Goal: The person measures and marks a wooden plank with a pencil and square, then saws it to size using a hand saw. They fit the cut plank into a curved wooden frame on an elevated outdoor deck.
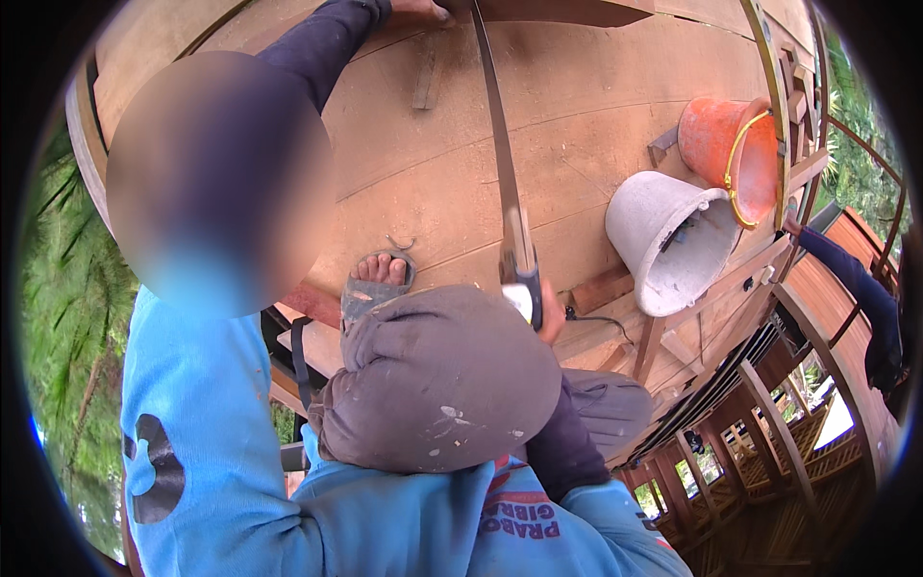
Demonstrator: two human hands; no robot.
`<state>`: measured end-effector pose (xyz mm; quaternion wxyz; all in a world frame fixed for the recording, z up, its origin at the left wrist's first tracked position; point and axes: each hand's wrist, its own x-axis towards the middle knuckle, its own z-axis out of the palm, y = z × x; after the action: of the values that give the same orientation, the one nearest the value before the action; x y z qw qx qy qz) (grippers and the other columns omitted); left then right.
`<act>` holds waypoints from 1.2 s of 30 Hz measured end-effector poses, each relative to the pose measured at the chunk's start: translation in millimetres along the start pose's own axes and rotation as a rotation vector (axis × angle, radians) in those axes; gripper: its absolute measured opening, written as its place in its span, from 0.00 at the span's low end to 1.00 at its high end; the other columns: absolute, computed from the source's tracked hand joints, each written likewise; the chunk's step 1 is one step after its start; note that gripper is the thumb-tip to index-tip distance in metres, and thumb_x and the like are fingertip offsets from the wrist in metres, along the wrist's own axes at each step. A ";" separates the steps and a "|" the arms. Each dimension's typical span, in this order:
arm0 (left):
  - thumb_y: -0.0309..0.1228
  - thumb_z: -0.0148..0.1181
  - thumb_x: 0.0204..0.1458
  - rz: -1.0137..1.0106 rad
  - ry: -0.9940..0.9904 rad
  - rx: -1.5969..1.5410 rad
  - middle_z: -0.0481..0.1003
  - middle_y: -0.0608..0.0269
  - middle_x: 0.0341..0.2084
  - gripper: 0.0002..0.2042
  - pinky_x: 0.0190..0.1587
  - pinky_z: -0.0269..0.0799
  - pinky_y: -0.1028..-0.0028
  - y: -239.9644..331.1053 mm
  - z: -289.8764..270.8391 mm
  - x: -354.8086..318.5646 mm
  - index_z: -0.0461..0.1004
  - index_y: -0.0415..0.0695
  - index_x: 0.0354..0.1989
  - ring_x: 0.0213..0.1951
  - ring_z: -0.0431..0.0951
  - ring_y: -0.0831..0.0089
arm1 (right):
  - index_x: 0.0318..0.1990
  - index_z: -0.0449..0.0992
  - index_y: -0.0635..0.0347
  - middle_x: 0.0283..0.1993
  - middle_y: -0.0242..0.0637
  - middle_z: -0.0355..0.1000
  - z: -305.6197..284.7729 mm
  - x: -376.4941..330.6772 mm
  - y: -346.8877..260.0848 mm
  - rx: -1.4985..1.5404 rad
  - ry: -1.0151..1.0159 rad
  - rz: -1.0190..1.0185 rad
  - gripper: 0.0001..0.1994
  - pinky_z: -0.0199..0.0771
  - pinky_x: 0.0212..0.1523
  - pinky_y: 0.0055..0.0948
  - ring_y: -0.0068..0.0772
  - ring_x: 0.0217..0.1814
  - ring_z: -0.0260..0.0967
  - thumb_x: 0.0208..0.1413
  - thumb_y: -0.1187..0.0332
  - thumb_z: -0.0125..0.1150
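My right hand (pixel 551 313) is closed round the handle of a handsaw (pixel 499 144), just beyond my bent knee. Its long narrow blade runs away from me to the top edge, where it meets a dark brown wooden board (pixel 577 10). At that board, left of the blade, my left hand (pixel 420 9) grips the wood; the frame cuts off most of its fingers. A sandaled foot (pixel 382 274) stands on the planking, left of the saw.
A grey-white bucket (pixel 663 231) and an orange bucket (pixel 726 154) with a yellow handle lie tipped at the right on curved wooden planking (pixel 423 192). A small wood piece (pixel 424 82) lies near the board. Another person's dark-sleeved arm (pixel 846 269) reaches in at far right, beside curved timber ribs.
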<state>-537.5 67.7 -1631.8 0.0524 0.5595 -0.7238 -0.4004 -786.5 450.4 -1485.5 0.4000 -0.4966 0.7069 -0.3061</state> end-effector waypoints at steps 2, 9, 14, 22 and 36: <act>0.39 0.74 0.37 -0.048 -0.018 -0.025 0.82 0.41 0.39 0.26 0.47 0.78 0.59 -0.9 2.8 -22.7 0.81 0.35 0.45 0.44 0.83 0.52 | 0.43 0.79 0.66 0.33 0.41 0.79 -10.3 -10.5 13.3 -0.011 -0.052 -0.018 0.13 0.76 0.37 0.30 0.31 0.34 0.79 0.50 0.72 0.67; 0.39 0.74 0.38 -0.021 0.074 -0.001 0.81 0.39 0.40 0.27 0.50 0.77 0.59 19.0 5.5 -12.4 0.80 0.35 0.47 0.44 0.83 0.51 | 0.36 0.74 0.63 0.27 0.39 0.71 75.3 161.3 -22.1 0.033 0.049 -0.085 0.06 0.68 0.28 0.31 0.31 0.27 0.71 0.52 0.72 0.61; 0.38 0.74 0.36 0.001 0.029 0.019 0.82 0.39 0.38 0.26 0.47 0.78 0.60 18.6 -1.5 -1.1 0.80 0.34 0.44 0.43 0.83 0.52 | 0.42 0.78 0.63 0.29 0.38 0.76 3.7 19.9 -4.5 -0.025 0.017 -0.038 0.13 0.74 0.35 0.29 0.27 0.32 0.75 0.51 0.67 0.69; 0.41 0.73 0.38 0.031 0.096 0.167 0.82 0.42 0.37 0.26 0.46 0.78 0.57 34.9 5.2 -14.8 0.81 0.36 0.44 0.42 0.83 0.50 | 0.38 0.74 0.64 0.25 0.42 0.70 75.9 160.9 -6.8 -0.154 0.233 -0.344 0.08 0.69 0.29 0.33 0.34 0.27 0.72 0.51 0.73 0.61; 0.40 0.71 0.37 0.056 0.091 0.100 0.81 0.39 0.38 0.27 0.46 0.78 0.57 4.3 -0.2 -12.3 0.80 0.35 0.45 0.44 0.83 0.48 | 0.35 0.73 0.63 0.27 0.37 0.71 71.5 146.6 -3.6 -0.012 0.104 -0.338 0.06 0.68 0.29 0.29 0.27 0.27 0.69 0.50 0.73 0.58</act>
<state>-536.2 78.3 -1624.3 0.0685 0.5587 -0.7550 -0.3364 -750.0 307.9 -1556.0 0.3030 -0.5943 0.6348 -0.3901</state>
